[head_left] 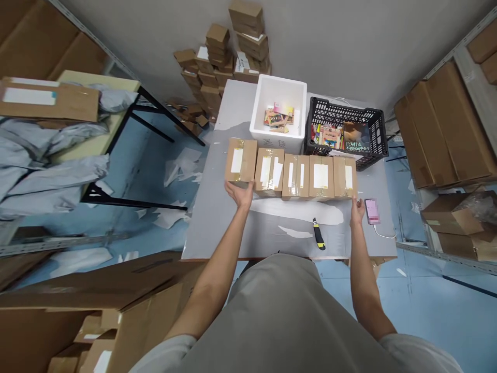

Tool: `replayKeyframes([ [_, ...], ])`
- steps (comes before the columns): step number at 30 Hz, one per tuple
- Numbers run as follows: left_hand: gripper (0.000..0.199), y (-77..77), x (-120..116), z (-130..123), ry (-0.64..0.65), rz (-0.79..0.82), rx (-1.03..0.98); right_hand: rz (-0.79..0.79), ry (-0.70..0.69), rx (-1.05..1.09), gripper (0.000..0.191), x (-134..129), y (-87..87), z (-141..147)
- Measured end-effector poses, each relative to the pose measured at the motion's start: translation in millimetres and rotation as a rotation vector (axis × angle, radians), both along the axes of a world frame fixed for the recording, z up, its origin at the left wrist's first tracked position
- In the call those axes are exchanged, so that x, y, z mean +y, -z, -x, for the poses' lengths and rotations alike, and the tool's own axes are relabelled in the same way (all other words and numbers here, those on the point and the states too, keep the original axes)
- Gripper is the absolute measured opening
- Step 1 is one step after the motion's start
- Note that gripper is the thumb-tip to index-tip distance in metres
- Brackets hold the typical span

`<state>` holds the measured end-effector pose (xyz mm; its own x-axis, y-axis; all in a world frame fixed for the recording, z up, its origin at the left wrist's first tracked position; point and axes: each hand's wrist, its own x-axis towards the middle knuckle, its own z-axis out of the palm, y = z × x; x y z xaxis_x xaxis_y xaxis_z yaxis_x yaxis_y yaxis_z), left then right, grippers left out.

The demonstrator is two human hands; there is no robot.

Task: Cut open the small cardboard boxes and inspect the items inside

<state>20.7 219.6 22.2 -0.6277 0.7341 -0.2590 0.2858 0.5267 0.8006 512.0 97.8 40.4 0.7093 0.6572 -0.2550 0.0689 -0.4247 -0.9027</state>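
Note:
Several taped cardboard boxes with white labels form a row across the grey table point(217, 217). My left hand point(239, 195) supports the lower edge of the leftmost box point(248, 161), which looks tilted, its fingers spread beneath it. At the other end, my right hand point(357, 211) touches the near corner of the rightmost box point(345, 178), its fingers apart. Between them stand the other boxes, one with a wide white label point(321, 177). A black and yellow utility knife point(319, 234) lies near the table's front edge. Right of my right hand is a phone point(372, 211) with a white cable.
Behind the row stand a white foam box point(279, 132) with small packs and a black crate point(349, 150) of books. Stacked cartons point(217, 67) rise by the wall. Left is a side table point(112, 82) with grey bags; a large open carton point(155, 321) is near my left arm.

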Motion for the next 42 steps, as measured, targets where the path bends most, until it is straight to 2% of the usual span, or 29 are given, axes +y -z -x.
replayKeyframes([
  [3,0.111,-7.5,16.6,15.3,0.197,-0.003,0.137,0.05,0.106,-0.049,0.101,-28.9,-1.4,30.3],
  [5,0.108,-10.5,26.5,20.4,0.249,0.045,0.137,0.057,0.099,-0.052,0.105,-45.6,-2.6,54.2],
  [9,0.136,-14.7,38.7,25.8,0.248,0.13,0.159,0.056,0.024,-0.047,0.11,-66.9,-6.0,100.5],
  [11,0.143,-18.0,42.9,31.9,0.228,0.147,0.164,0.054,-0.024,-0.034,0.112,-72.1,-9.1,120.8],
  [15,0.139,-27.2,46.6,62.0,0.17,0.15,0.127,0.033,-0.096,0.012,0.108,-77.8,-18.9,158.0],
  [17,0.134,-31.2,38.8,85.7,0.166,0.166,0.1,0.022,-0.131,0.038,0.106,-80.1,-24.1,175.7],
  [19,0.128,-34.0,18.2,112.7,0.196,0.158,0.087,0.014,-0.185,0.068,0.104,-82.2,-28.4,192.6],
  [21,0.124,-36.3,-16.6,140.3,0.268,0.081,0.14,0.007,-0.244,0.092,0.102,-83.8,-31.0,208.6],
  [25,0.125,-43.7,-112.9,186.6,0.405,0.006,0.295,-0.002,-0.375,0.127,0.103,-83.8,-30.3,237.4],
  [28,0.126,-51.2,-180.0,204.2,0.501,-0.004,0.329,0.021,-0.513,0.152,0.102,-79.6,-25.7,255.9],
  [31,0.128,-56.4,-223.2,199.4,0.626,0.01,0.252,0.04,-0.634,0.171,0.099,-71.3,-19.4,269.5],
  [34,0.126,-58.3,-242.2,171.4,0.767,0.016,0.092,0.059,-0.726,0.187,0.097,-62.6,-13.6,274.2],
  [38,0.117,-55.6,-243.3,118.1,0.986,-0.025,-0.055,0.139,-0.803,0.176,0.092,-63.3,-10.8,260.1],
  [42,0.116,-42.2,-229.9,82.2,1.111,-0.043,-0.059,0.157,-0.748,0.124,0.079,-84.6,-11.8,229.6],
])
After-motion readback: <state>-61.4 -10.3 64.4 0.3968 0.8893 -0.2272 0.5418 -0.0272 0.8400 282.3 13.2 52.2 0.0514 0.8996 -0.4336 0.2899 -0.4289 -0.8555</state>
